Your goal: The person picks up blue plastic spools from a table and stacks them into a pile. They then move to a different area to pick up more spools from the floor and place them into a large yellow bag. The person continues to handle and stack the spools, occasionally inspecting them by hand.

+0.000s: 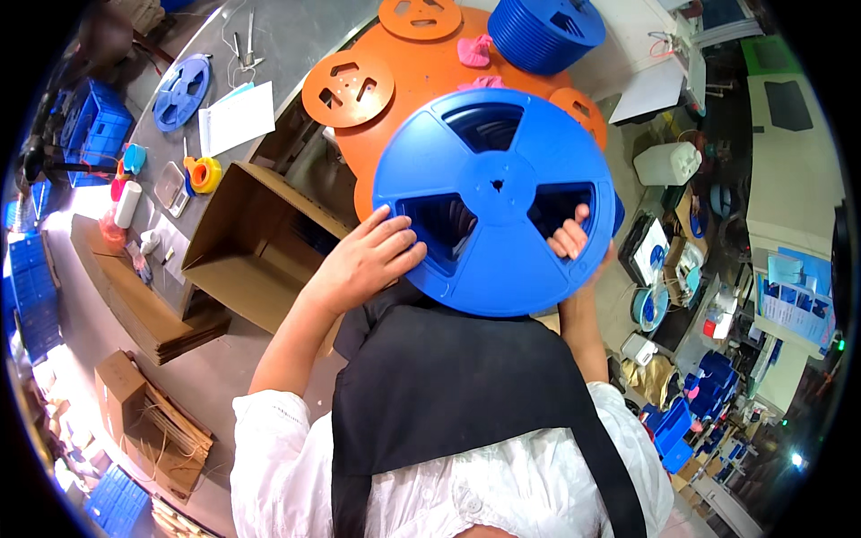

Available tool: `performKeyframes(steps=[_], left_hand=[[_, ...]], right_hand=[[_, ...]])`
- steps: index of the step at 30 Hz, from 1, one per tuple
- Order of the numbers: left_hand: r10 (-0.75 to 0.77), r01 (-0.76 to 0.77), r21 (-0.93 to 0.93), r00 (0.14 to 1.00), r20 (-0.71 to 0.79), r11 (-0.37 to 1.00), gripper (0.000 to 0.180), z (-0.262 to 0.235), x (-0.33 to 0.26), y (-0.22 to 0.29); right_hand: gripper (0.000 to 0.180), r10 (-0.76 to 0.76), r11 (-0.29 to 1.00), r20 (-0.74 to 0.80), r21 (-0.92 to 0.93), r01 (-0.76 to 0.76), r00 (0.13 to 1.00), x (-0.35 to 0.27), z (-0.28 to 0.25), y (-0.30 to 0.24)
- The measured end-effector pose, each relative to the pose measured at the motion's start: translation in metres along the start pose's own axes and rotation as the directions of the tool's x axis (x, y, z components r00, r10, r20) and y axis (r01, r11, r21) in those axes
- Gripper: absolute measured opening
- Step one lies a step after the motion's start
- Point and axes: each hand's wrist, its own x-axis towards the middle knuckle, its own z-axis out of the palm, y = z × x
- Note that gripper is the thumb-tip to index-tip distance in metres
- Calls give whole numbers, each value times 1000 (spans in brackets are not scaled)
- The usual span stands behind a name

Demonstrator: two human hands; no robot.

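Workshop floor with a grey steel bench (296, 36), seen from above. Just beyond the large round blue plastic reel (494, 202) lies an orange plastic disc stack (421, 90); left of the reel stands an open brown cardboard carton (256, 242). The step appears to be handling one reel, held flat at chest height; any next move would call for a steady two-sided grip. Left hand (363, 260) lies fingers spread on the reel's left rim; right hand (571, 238) hooks fingers through a spoke opening, clamped on the rim, forearms bent upward.

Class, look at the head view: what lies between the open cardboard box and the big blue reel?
The left hand lies between them, its fingers on the blue reel; the cardboard box sits to its left.
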Motion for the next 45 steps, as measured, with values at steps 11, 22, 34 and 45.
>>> performKeyframes(steps=[11, 22, 34, 45], left_hand=[[-269, 269, 29, 963, 5, 963, 41, -12, -53, 19], [-900, -314, -918, 425, 93, -243, 25, 1, -175, 37], [-903, -536, -779, 421, 88, -325, 28, 41, -187, 51], [-882, -457, -819, 456, 119, -346, 31, 38, -182, 50]], right_hand=[[56, 180, 979, -127, -75, -191, 975, 49, 10, 36], [56, 202, 924, -249, -271, -268, 947, 36, 38, 60], [56, 207, 906, -237, -320, -278, 949, 30, 46, 59], [55, 166, 923, -281, -293, -250, 945, 17, 47, 59]])
